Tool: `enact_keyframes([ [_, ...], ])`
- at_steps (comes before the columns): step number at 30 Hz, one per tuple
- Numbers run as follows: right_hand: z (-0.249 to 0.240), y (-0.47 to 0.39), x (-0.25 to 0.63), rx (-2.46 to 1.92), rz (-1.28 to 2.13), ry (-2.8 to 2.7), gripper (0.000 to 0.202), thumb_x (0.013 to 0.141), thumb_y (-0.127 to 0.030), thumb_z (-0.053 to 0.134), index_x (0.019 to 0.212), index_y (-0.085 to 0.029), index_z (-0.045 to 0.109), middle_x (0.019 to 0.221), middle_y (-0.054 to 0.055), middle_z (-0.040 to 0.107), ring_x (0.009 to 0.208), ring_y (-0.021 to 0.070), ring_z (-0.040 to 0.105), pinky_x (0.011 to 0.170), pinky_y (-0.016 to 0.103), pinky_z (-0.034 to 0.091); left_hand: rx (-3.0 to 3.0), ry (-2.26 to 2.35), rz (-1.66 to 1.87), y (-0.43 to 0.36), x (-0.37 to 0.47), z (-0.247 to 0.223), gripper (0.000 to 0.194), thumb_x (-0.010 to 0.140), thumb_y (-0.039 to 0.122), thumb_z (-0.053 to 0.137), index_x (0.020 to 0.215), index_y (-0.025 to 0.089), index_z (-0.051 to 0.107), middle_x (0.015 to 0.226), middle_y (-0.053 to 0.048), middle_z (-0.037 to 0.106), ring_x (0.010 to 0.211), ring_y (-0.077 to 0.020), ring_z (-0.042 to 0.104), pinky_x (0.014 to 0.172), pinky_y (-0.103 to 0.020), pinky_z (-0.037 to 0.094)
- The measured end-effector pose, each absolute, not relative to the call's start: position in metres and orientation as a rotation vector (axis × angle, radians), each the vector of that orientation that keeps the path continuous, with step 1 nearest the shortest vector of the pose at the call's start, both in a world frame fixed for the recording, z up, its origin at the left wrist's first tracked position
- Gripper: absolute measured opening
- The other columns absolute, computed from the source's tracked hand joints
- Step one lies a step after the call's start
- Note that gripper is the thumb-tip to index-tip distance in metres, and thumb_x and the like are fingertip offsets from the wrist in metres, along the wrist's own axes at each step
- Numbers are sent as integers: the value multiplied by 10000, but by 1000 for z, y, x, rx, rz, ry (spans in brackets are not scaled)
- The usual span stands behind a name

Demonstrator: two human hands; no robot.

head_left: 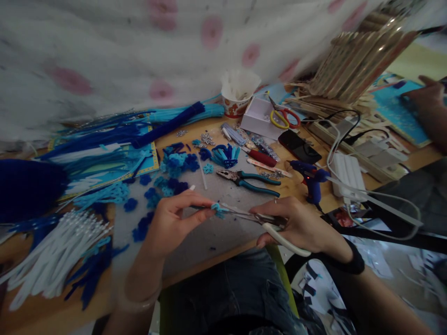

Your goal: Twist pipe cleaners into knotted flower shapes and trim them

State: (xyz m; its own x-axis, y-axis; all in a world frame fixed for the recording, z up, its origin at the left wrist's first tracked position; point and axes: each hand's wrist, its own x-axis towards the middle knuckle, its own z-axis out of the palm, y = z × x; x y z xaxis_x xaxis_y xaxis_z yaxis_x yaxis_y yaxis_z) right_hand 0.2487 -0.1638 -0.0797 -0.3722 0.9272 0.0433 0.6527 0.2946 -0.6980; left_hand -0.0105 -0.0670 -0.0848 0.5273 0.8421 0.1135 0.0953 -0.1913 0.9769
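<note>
Scissors [259, 217], one white-handled pair, are gripped crosswise, tips leftward, by the right hand [302, 225]; one light-blue fuzzy piece [219, 211] is pinched by the left hand [176, 225].

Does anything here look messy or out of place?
Pale scraps lie strewn across the floor at lower right, which looks untidy because they're scattered loosely. The blue piece in the left hand is too small to judge for damage.

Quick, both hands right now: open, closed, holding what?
Left hand: closed, pinching a small light-blue fuzzy piece.
Right hand: closed around white-handled metal scissors, blades reaching toward that piece.
</note>
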Motion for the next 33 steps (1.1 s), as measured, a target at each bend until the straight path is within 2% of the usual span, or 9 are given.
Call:
enact_keyframes([
  [5, -78, -164, 249, -1382, 945, -2105, 473, 918, -615, 622, 878, -154, 721, 672, 16, 648, 584, 124, 517, 534, 244, 362, 1663, 802, 840, -66, -11, -86, 93, 774, 206, 809, 812, 289, 826, 789, -5, 799, 780, -198, 711, 973, -413, 523],
  [11, -82, -164, 251, -1352, 915, -2097, 468, 920, -598, 630, 875, -141, 715, 664, 16, 639, 582, 121, 522, 553, 245, 362, 1656, 808, 851, -66, -10, -86, 109, 762, 193, 814, 802, 293, 829, 767, 0, 795, 757, -193, 705, 968, -404, 513],
  [19, -84, -164, 253, -1400, 846, -2029, 484, 891, -624, 649, 872, -150, 746, 640, 15, 655, 545, 122, 532, 522, 241, 380, 1574, 912, 846, -68, -11, -90, 98, 728, 206, 841, 778, 288, 826, 767, 10, 796, 763, -181, 707, 838, -317, 532],
  [23, -86, -164, 254, -1487, 772, -1867, 603, 810, -685, 702, 1092, -154, 734, 837, 75, 743, 678, 193, 651, 597, 274, 487, 1364, 1069, 832, -72, -5, -90, 88, 696, 218, 850, 762, 236, 795, 728, 2, 783, 689, -154, 713, 671, -246, 547],
  [25, -89, -163, 253, -1529, 743, -1844, 640, 821, -687, 689, 1148, -137, 706, 869, 91, 741, 716, 210, 666, 624, 291, 506, 1207, 1047, 839, -75, 0, -89, 102, 690, 204, 842, 754, 212, 763, 671, 14, 756, 617, -131, 698, 603, -216, 543],
  [29, -97, -162, 241, -1516, 758, -1805, 598, 842, -706, 648, 1003, -134, 713, 695, 31, 663, 606, 169, 593, 562, 266, 458, 974, 945, 872, -81, 9, -89, 165, 688, 174, 840, 808, 193, 728, 665, 35, 740, 544, -96, 680, 572, -185, 546],
  [33, -104, -168, 221, -1460, 803, -1647, 600, 847, -702, 647, 1031, -133, 698, 664, 7, 640, 592, 155, 585, 575, 258, 460, 895, 897, 901, -90, 13, -91, 166, 726, 187, 834, 870, 189, 751, 754, 13, 772, 626, -96, 711, 651, -185, 564],
])
